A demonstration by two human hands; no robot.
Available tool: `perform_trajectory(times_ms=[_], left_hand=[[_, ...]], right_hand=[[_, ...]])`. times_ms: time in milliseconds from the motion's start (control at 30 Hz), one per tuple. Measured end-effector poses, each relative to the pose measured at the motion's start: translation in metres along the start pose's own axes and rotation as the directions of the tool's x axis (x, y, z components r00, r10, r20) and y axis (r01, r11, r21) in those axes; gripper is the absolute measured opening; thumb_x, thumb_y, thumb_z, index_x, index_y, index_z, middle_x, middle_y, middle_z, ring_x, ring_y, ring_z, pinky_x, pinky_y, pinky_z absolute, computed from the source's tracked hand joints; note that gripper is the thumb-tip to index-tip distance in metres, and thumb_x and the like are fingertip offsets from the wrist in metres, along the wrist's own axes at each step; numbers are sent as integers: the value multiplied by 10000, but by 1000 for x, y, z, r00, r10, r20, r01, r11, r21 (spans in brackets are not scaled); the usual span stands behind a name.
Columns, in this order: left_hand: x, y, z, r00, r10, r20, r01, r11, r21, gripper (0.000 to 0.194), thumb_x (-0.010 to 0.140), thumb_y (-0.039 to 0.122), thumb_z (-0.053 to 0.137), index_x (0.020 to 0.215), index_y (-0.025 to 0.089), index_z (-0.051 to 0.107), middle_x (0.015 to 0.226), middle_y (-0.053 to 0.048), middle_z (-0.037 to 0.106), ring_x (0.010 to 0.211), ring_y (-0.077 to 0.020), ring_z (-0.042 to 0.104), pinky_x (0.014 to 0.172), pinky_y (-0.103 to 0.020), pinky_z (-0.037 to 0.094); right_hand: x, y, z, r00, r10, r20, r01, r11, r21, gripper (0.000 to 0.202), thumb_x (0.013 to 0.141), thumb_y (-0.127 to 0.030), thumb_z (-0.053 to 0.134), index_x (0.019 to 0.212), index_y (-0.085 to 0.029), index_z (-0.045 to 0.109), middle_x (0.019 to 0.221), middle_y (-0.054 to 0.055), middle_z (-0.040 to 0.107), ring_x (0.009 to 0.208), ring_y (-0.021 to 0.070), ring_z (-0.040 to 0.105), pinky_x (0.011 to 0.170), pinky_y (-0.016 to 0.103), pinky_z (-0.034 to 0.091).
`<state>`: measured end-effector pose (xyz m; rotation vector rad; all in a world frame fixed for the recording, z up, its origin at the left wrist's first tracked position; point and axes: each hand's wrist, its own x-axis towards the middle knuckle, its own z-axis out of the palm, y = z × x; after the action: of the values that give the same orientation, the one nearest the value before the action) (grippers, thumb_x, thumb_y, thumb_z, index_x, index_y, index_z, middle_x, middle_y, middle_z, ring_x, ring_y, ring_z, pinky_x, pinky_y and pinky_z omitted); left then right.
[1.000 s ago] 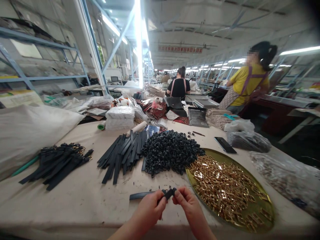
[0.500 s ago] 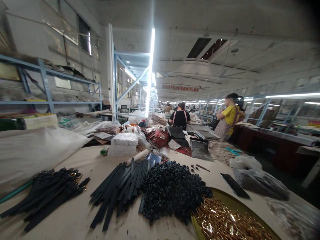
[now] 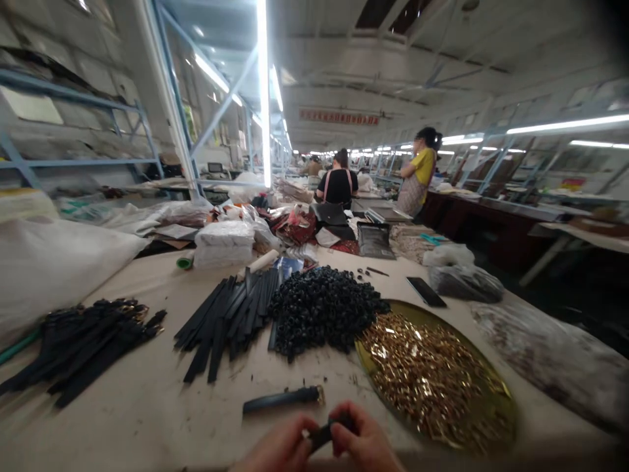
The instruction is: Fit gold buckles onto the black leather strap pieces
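Near the bottom edge, my left hand (image 3: 285,446) and my right hand (image 3: 358,436) are both closed on one dark strap piece (image 3: 322,438). Just beyond them a black strap with a gold buckle (image 3: 282,400) lies on the table (image 3: 167,432). Farther off are a fan of flat black straps (image 3: 230,314) and a heap of small black loops (image 3: 322,308). To the right, a round yellowish tray (image 3: 504,419) holds gold buckles (image 3: 427,373). Buckled black straps (image 3: 93,347) are piled at the left.
A phone (image 3: 425,292) and plastic-wrapped bundles (image 3: 550,347) lie at the right. White plastic sheeting (image 3: 63,269) covers the left. Wrapped packets (image 3: 225,242) and material stand behind. Two people (image 3: 339,183) (image 3: 420,174) are farther away.
The view has tilted down, so more of the tray and near table shows. Both my hands, with a strap piece between them, and the single buckled strap have come into view.
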<state>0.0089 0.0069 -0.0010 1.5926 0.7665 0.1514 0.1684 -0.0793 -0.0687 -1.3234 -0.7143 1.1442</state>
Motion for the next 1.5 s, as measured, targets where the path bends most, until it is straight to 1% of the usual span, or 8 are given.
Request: perform_trajectory(times_ms=[367, 567, 667, 733, 800, 1000, 1367, 1500], left_hand=[[18, -9, 10, 995, 20, 99, -37, 985, 171, 559, 827, 296, 374, 1348, 155, 227, 592, 32, 489, 534, -123, 446, 547, -225, 343], [18, -16, 12, 967, -88, 240, 110, 991, -79, 637, 798, 288, 354, 1366, 220, 75, 726, 17, 520, 457, -87, 486, 455, -214, 380], [17, -9, 7, 968, -107, 226, 133, 986, -101, 637, 766, 278, 374, 1347, 222, 119, 740, 25, 486, 444, -70, 442, 412, -197, 352], [16, -1, 2, 964, -100, 245, 128, 987, -98, 570, 748, 257, 384, 1293, 206, 227, 699, 42, 462, 464, -68, 417, 430, -190, 356], [16, 6, -1, 968, -74, 240, 96, 992, -82, 424, 768, 295, 368, 1174, 173, 352, 600, 65, 417, 458, -70, 377, 435, -184, 338], [23, 4, 6, 993, -15, 117, 17, 1000, -17, 330, 793, 473, 292, 844, 170, 413, 406, 114, 283, 337, -62, 227, 369, -204, 184], [23, 5, 16, 995, -15, 96, 17, 1000, -20, 295, 765, 443, 322, 765, 169, 432, 418, 85, 377, 356, -70, 324, 380, -189, 257], [30, 1, 17, 1000, 8, -3, -8, 996, -93, 273, 773, 417, 341, 789, 164, 442, 467, 70, 426, 362, -70, 362, 374, -183, 277]], right_hand=[[-17, -2, 26, 969, 238, -67, -163, 821, 547, 367, 563, -346, 750, 824, -163, 567, 646, -36, 548, 523, 63, 478, 519, 198, 383], [-9, -2, 27, 991, 117, -72, -90, 950, 298, 339, 649, -409, 671, 845, -151, 572, 692, -14, 567, 524, 61, 462, 512, 197, 368], [0, -15, 12, 999, -5, 34, 7, 997, -78, 357, 722, -482, 554, 868, -157, 572, 688, 13, 591, 563, 112, 517, 537, 237, 398], [13, -33, -13, 991, -130, -13, 106, 853, -511, 318, 801, -441, 449, 921, -175, 577, 798, 39, 616, 721, 147, 564, 635, 249, 426], [32, -53, -45, 945, -256, -206, -83, 420, -904, 246, 841, -340, 395, 956, -198, 560, 910, 47, 613, 829, 148, 572, 723, 242, 418], [85, -76, -99, 914, -252, -319, -276, 191, -942, 104, 708, -155, 536, 793, -112, 579, 908, 167, 592, 857, 272, 576, 705, 331, 380], [69, -76, -80, 937, -289, -197, -36, 480, -876, 55, 733, -175, 504, 760, -171, 551, 734, 19, 561, 722, 142, 526, 671, 259, 376], [35, -63, -35, 972, -171, -159, 91, 904, -417, 305, 762, -337, 532, 1028, -188, 524, 675, -31, 540, 611, 95, 502, 606, 232, 420]])
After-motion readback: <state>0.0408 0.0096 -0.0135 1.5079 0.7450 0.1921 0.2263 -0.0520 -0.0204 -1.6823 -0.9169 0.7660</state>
